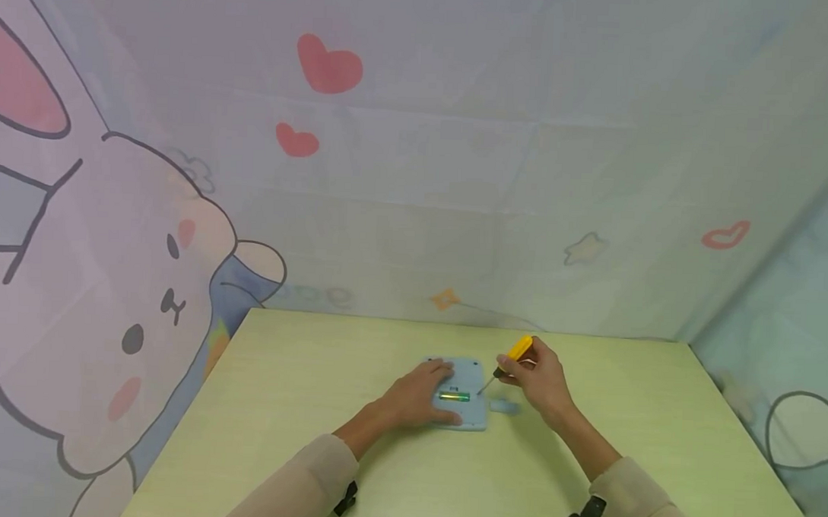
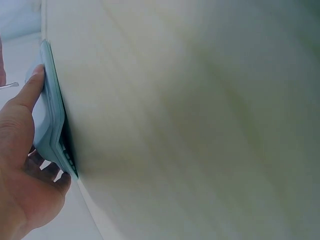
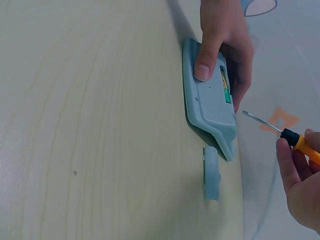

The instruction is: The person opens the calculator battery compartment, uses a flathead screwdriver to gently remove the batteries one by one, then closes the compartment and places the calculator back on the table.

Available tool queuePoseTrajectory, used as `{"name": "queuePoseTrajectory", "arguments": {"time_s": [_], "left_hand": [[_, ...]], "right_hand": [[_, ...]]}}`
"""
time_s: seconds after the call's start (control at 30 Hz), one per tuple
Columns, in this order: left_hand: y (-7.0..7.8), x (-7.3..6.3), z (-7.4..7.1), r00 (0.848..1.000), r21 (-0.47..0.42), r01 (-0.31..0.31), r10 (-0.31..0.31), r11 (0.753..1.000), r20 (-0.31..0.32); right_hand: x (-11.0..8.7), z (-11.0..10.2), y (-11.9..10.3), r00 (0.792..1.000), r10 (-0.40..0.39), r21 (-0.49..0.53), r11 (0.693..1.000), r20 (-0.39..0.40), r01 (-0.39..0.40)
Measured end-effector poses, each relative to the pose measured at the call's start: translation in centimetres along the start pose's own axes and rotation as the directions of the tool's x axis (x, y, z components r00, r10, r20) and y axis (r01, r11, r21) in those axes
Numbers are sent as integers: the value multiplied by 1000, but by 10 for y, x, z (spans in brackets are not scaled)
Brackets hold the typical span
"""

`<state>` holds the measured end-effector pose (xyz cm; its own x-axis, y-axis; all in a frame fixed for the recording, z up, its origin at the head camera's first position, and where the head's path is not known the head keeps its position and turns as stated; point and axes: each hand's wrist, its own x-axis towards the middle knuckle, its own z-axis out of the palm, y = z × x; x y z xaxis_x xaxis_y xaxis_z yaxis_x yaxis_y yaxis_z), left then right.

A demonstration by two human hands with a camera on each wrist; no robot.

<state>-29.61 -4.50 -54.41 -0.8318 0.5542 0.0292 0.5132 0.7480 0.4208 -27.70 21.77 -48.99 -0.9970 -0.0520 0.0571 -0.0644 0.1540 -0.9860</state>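
A light-blue calculator (image 1: 474, 375) lies face down, its battery slot uncovered. Inside the slot sits a green and gold battery (image 1: 454, 397), also partly seen in the right wrist view. My left hand (image 1: 416, 395) grips the calculator's left side, thumb on the near part and fingers at the far edge. Between thumb and fingers, my right hand (image 1: 540, 377) holds a screwdriver (image 3: 300, 145) with a yellow handle and black collar. Its metal tip points down toward the calculator's right side; in the right wrist view it looks slightly apart from the surface.
A small light-blue battery cover (image 3: 212, 173) lies on the pale wooden table (image 1: 300, 384), just right of the calculator. Behind the table hangs a printed cloth (image 1: 422, 213) with hearts and a rabbit.
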Motion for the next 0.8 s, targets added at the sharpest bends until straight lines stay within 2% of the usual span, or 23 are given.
{"name": "queuePoseTrajectory", "arguments": {"time_s": [0.57, 0.8], "left_hand": [[0, -1, 3, 1000, 15, 2, -2, 1000, 6], [0, -4, 3, 1000, 4, 4, -4, 1000, 6]], "right_hand": [[-8, 14, 1, 1000, -25, -38, 999, -12, 25], [-12, 23, 0, 995, -97, -127, 987, -24, 93]]}}
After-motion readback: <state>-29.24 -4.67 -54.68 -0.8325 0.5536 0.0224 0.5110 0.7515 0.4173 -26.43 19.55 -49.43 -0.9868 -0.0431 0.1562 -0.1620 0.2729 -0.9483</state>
